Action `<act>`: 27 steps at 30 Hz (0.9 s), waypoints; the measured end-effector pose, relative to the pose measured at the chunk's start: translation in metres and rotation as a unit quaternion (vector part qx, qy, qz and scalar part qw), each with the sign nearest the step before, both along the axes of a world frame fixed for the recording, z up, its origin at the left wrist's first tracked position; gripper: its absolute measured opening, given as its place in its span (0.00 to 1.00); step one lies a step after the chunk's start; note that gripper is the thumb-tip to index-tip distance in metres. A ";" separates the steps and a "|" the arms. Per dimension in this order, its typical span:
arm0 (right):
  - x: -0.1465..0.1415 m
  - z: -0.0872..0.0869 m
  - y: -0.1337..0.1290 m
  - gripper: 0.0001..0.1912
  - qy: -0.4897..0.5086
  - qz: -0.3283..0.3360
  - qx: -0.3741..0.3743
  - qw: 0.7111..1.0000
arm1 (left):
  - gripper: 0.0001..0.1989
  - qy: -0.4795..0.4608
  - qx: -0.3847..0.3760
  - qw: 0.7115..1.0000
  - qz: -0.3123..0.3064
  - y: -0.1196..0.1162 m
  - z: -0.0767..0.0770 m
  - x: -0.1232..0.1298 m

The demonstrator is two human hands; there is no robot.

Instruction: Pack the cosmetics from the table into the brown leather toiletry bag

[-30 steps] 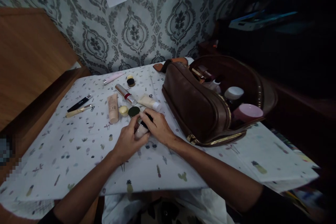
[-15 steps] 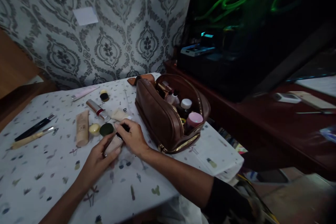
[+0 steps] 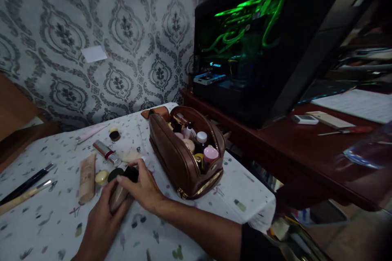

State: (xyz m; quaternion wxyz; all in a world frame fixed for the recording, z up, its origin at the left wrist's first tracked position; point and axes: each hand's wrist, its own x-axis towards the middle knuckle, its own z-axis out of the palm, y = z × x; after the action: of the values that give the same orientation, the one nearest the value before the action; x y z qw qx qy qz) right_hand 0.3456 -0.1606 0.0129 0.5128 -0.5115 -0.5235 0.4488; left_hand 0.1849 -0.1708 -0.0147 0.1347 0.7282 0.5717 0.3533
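My left hand (image 3: 105, 216) is wrapped round a small beige bottle (image 3: 118, 196), which lies tilted over the patterned tablecloth (image 3: 159, 244). At its upper end, my right hand (image 3: 145, 187) grips a black cap (image 3: 131, 173); whether cap and bottle touch is hidden by the fingers. Just beyond my hands sit a dark round lid (image 3: 115, 174), a small yellow jar (image 3: 101, 177) and a beige tube (image 3: 87, 179). A silver tube with a red band (image 3: 106, 153) lies behind them. To the right stands an open brown bag (image 3: 171, 159) holding several jars and bottles.
Two brushes (image 3: 26, 183) lie at the left, and a pink tube (image 3: 90, 132) and a black-and-yellow jar (image 3: 114, 134) at the back. A computer case with green lights (image 3: 260, 89) stands on the dark red desk (image 3: 306, 151) at the right.
The camera view has turned up and to the right, so the table things appear lower and further left. The black cap shows more clearly between my right fingers, and the bottle stays in my left hand.
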 end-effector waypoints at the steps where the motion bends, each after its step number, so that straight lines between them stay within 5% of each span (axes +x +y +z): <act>1: 0.000 0.001 -0.001 0.23 0.005 0.003 -0.006 1.000 | 0.28 0.004 0.010 1.000 0.003 0.001 -0.001 -0.001; 7: 0.000 0.013 -0.005 0.25 0.008 0.032 -0.019 0.999 | 0.32 0.016 0.045 0.999 0.020 0.008 -0.001 -0.008; 13: 0.017 0.047 -0.018 0.27 -0.051 0.060 0.079 0.994 | 0.32 -0.045 0.114 0.992 -0.011 0.018 0.021 0.000; 20: 0.066 0.098 -0.035 0.24 -0.100 0.038 0.208 0.972 | 0.29 -0.228 0.135 0.955 -0.132 0.025 0.075 0.068; 27: 0.124 0.123 -0.043 0.20 -0.128 -0.058 0.266 0.954 | 0.27 -0.184 0.144 0.940 -0.250 0.037 0.112 0.134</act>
State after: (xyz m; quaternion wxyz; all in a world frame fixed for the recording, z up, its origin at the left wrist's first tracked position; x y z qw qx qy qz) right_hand 0.4699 -0.2033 0.1358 0.5835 -0.4394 -0.6549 0.1938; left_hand 0.3185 -0.1336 0.0970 0.2154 0.7818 0.2796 0.5140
